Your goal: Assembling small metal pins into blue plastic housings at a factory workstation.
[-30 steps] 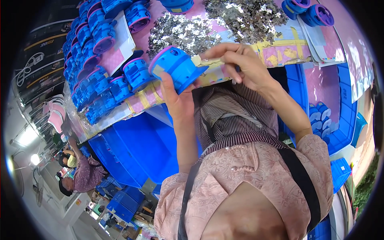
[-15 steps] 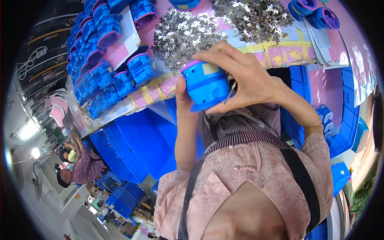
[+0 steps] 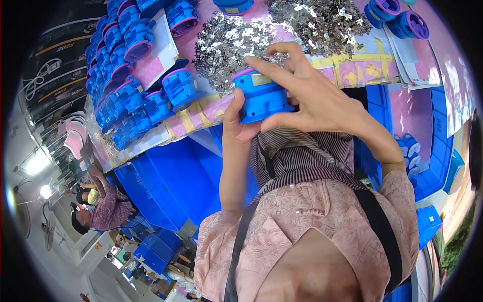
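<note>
Between my two hands sits a round blue plastic housing (image 3: 265, 95) with a pink rim at its top and a pale yellowish patch on its side. My left hand (image 3: 235, 118) has its thumb pressed to the housing's left side, its other fingers mostly hidden beneath. From the right, my right hand (image 3: 317, 93) wraps round it, thumb under the lower edge and fingers bent over the top. Just beyond lies a pile of small shiny metal pieces (image 3: 226, 45) on the pink table covering.
Stacks of similar blue housings (image 3: 121, 65) crowd the table's left side. A second metal pile (image 3: 322, 22) is at the far right. Blue bins (image 3: 161, 181) flank me below the taped table edge (image 3: 352, 73). A co-worker (image 3: 105, 204) is farther off at left.
The housing has turned in my hands and shifted slightly right. My right fingers have moved along its top, and my left thumb has slid along its side.
</note>
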Tool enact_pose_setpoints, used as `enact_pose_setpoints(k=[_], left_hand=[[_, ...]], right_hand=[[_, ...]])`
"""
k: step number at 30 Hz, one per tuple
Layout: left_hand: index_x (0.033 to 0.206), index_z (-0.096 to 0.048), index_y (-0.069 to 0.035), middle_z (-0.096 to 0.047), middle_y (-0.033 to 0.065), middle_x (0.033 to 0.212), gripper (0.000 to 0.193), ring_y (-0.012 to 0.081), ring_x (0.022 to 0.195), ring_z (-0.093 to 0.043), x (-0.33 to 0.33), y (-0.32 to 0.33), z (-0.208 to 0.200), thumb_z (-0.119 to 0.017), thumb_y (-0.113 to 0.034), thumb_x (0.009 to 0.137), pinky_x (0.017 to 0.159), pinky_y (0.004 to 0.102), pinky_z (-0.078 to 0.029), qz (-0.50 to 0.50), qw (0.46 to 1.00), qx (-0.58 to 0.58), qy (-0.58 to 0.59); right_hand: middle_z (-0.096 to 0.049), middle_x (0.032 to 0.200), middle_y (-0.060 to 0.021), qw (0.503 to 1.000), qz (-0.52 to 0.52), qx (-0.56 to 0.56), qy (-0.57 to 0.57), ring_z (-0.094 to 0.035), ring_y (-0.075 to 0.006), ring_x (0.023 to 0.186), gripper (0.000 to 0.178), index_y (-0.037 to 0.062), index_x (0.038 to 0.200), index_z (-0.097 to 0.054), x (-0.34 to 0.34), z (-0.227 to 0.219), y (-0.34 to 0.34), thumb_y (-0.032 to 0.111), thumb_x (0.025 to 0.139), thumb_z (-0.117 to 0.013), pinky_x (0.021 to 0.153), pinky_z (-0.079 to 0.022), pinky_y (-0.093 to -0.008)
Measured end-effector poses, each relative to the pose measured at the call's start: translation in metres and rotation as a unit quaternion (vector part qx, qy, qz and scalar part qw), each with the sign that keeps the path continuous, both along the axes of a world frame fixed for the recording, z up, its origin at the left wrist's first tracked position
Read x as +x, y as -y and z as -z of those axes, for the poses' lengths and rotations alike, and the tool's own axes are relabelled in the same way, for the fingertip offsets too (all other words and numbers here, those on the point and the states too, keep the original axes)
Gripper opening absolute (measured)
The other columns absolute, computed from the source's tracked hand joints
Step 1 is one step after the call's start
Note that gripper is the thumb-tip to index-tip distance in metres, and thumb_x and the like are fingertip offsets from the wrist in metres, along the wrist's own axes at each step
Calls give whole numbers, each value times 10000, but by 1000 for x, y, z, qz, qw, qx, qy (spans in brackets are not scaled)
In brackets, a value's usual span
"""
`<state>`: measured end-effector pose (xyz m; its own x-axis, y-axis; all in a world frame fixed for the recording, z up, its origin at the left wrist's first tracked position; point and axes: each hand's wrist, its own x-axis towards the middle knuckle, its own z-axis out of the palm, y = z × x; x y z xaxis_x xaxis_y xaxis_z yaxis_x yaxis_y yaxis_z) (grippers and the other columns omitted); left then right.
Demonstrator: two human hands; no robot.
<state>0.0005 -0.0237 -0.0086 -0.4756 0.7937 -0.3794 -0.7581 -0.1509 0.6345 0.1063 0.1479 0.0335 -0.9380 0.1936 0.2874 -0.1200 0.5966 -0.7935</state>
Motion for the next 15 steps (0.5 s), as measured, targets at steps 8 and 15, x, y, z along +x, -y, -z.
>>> enact_pose_setpoints(k=[8, 15], left_hand=[[1430, -317, 64, -504, 337, 1296, 883, 449, 1049, -629, -6, -1, 1, -586, -582, 891, 479, 316, -579, 69, 974, 142, 162], [1408, -347, 70, -552, 326, 1237, 838, 435, 1003, -653, -8, -7, -9, -534, -584, 918, 462, 302, -566, 74, 991, 63, 97]], right_hand=[[-545, 1195, -85, 971, 114, 191, -83, -535, -243, 887, 599, 212, 1297, -644, 3, 8, -12, 49, 727, -727, 791, -447, -374], [-588, 1017, -27, 927, 122, 332, -128, -555, -216, 946, 533, 252, 1230, -694, -1, 13, -20, 76, 728, -713, 864, -392, -382]])
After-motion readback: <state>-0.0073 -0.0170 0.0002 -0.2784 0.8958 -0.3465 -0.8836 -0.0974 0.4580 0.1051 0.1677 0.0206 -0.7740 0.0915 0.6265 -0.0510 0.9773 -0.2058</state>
